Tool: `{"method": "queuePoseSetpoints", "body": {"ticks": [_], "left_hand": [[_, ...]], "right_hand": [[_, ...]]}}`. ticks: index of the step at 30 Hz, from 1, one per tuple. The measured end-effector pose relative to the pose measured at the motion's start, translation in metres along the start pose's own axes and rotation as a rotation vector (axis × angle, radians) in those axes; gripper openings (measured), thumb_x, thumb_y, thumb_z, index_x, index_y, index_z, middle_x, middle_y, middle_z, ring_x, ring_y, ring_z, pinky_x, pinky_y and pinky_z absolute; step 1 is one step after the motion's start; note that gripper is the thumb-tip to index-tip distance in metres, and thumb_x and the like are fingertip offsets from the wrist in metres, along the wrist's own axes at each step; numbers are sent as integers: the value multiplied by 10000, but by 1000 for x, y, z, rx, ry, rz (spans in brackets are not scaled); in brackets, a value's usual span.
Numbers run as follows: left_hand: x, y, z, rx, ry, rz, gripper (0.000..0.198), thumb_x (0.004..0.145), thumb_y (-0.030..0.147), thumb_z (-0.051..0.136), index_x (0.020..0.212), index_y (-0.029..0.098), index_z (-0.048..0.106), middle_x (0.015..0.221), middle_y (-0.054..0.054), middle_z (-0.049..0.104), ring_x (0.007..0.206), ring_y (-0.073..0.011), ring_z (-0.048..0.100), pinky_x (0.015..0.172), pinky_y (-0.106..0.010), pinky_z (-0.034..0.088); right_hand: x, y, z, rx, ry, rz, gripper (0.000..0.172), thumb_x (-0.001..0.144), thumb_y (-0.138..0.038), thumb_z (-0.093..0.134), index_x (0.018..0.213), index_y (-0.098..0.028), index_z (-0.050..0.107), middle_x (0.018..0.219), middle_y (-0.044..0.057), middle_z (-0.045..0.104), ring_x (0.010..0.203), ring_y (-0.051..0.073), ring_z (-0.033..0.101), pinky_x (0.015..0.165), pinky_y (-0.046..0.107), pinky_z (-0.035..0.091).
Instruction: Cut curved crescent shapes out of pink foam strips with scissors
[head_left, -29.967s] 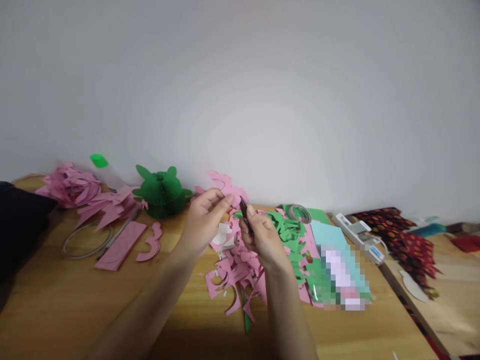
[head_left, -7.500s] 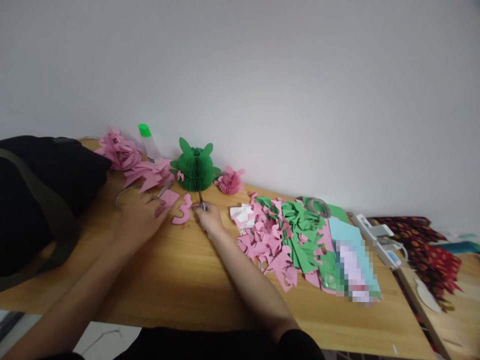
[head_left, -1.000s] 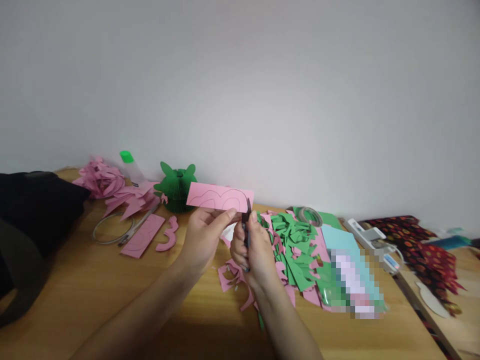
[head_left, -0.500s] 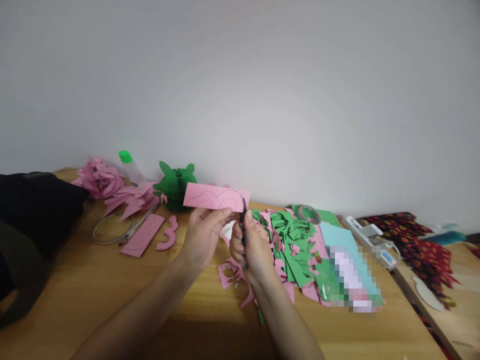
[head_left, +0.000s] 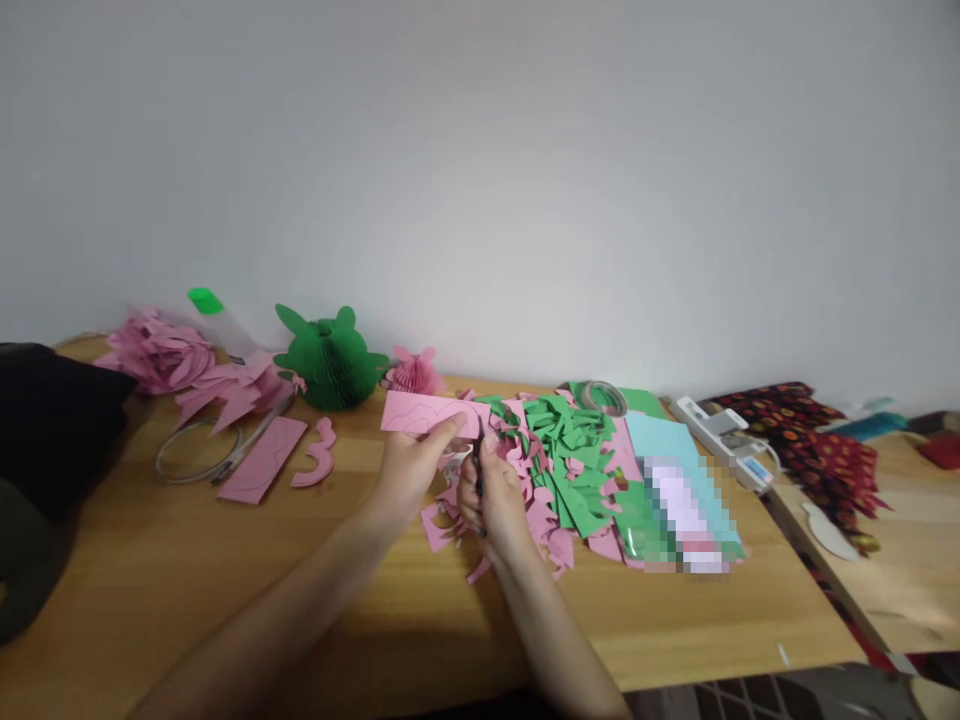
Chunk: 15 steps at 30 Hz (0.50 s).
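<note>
Between thumb and fingers, my left hand point(head_left: 411, 465) grips a pink paper strip point(head_left: 412, 412) that carries a drawn wavy outline. My right hand point(head_left: 495, 490) is closed round dark scissors point(head_left: 478, 455). Their blades meet the strip's right end, near the curved pencil line. Beneath and right of my hands lies a heap of green paper scraps point(head_left: 566, 450) mixed with pink scraps point(head_left: 541, 515). To the left rest another marked pink strip point(head_left: 262, 460) and a cut-out wavy pink piece point(head_left: 315, 455).
Along the wall stand a green honeycomb paper figure point(head_left: 330, 360), a smaller pink one point(head_left: 415, 370) and a green-capped bottle point(head_left: 217, 310). A tape roll point(head_left: 604, 398), blue paper point(head_left: 660, 440) and a power strip point(head_left: 720, 435) lie right; a black bag point(head_left: 60, 430) sits left.
The view has shifted, showing more of the table's right front edge and the pink honeycomb figure. My hands and the strip sit slightly lower, with the scissors still at its right end.
</note>
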<state>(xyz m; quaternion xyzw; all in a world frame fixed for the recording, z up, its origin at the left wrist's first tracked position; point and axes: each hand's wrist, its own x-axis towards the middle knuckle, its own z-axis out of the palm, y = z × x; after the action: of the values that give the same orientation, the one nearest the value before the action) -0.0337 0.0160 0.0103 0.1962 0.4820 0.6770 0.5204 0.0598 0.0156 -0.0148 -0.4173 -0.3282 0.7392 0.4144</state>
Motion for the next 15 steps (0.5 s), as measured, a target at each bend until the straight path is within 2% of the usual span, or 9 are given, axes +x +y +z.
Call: {"method": "queuePoseSetpoints", "body": {"ticks": [5,10,15], "left_hand": [[5,3,3,131,-2,40,151,586,202,761,681,152,656,655,-16,714,590,-172,665,578,-269,556],[6,2,6,239,8,14,162,603,221,746,706,145,647,687,-31,713,601,-180,664,610,-294,563],[10,-7,-2,287,-14,21,175,634,258,748,730,138,662,700,-26,710,638,-164,667,647,-270,560]], "right_hand": [[4,4,-8,28,-23,16,625,577,-779,630,517,-205,386,326,-129,264,271,10,149,268,145,104],[2,4,-12,74,-24,21,627,581,-778,634,527,-197,405,327,-125,284,267,4,154,266,138,108],[3,4,-13,99,-28,26,637,563,-784,642,515,-198,396,311,-127,273,263,-1,140,265,136,101]]}}
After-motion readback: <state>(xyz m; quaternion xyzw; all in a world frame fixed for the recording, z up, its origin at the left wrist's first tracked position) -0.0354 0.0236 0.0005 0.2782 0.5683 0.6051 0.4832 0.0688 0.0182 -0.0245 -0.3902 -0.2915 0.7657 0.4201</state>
